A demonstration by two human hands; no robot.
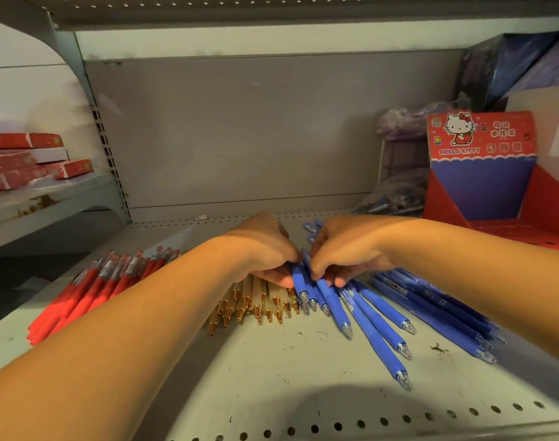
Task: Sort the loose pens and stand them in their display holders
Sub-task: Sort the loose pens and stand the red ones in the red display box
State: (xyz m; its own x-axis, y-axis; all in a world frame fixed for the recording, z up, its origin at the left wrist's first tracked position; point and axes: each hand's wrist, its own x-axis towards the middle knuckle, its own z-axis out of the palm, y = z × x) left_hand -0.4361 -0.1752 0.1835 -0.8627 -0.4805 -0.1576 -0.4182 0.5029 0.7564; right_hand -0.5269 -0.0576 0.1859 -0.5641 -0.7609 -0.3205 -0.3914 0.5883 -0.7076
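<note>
The left hand (pixel 262 246) and the right hand (pixel 348 249) are meeting over the middle of a pale metal shelf (pixel 272 377), knuckles up and fingers curled down. Both are closing on the same small bunch of blue pens (pixel 307 291): the right grip is pinching the barrels from the right, thumb and fingertips wrapping over them, while the left grip is curling in from the left, its fingertips pressing against the bunch. The clear tips of these pens are pointing toward the camera, and the bunch is lying low, at or just above the shelf surface; I cannot tell which. Just right of it, loose pens (pixel 376 326) of the same blue are fanning out flat on the shelf, and beyond them a blue stack (pixel 437 307) is lying in a denser heap under the right forearm. Under and beside the left hand, cream pens (pixel 256 300) with gold tips are lying side by side, touching the blue bunch. Well to the left, red pens (pixel 90 288) are lying in a slanted pile near the shelf's edge. A red Hello Kitty display holder (pixel 481 173) is standing at the back right of the shelf, apart from all the pens. Red boxes (pixel 27 160) are sitting stacked on the neighbouring shelf at left.
</note>
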